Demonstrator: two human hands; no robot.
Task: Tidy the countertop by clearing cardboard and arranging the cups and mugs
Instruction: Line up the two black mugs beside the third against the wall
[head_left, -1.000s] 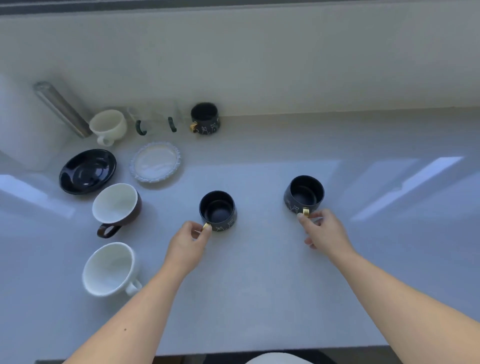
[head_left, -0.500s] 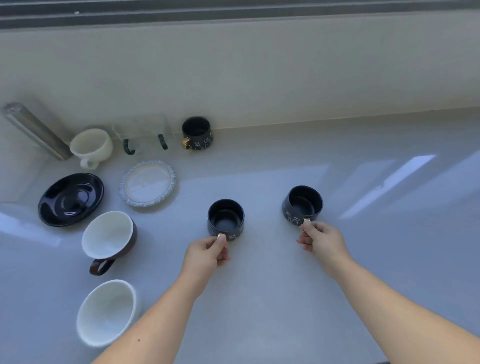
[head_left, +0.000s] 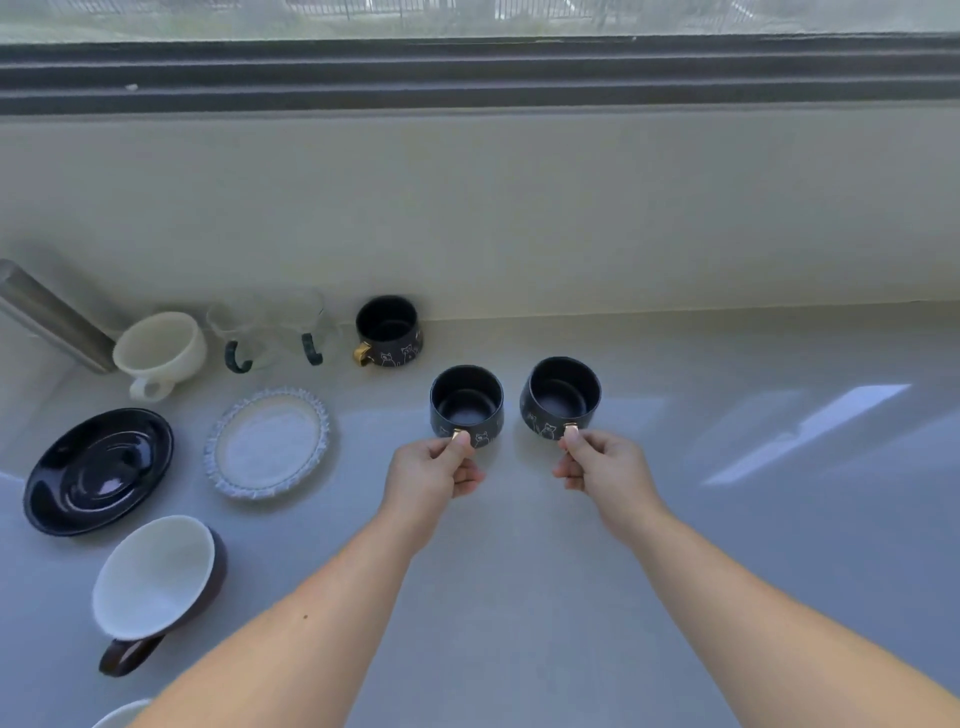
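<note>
The left hand (head_left: 434, 467) pinches the gold handle of one dark mug (head_left: 466, 402); the right hand (head_left: 605, 464) pinches that of its twin (head_left: 561, 397). Both sit side by side on the tabletop (head_left: 519, 597), near a third matching mug (head_left: 388, 332) at the wall, apparently forming a row.

2 black ceramic mugs w/ gold handles & white bear print, upright, empty, side by side mid counter: left one (head_left: 466, 402), right one (head_left: 560, 397), handles toward viewer. 3rd matching black mug (head_left: 388, 330) at back wall. Cream cup (head_left: 160, 347), 2 clear glass cups (head_left: 270, 330) back left. Brown mug w/ white inside (head_left: 156, 582) front left, tilted.
</note>
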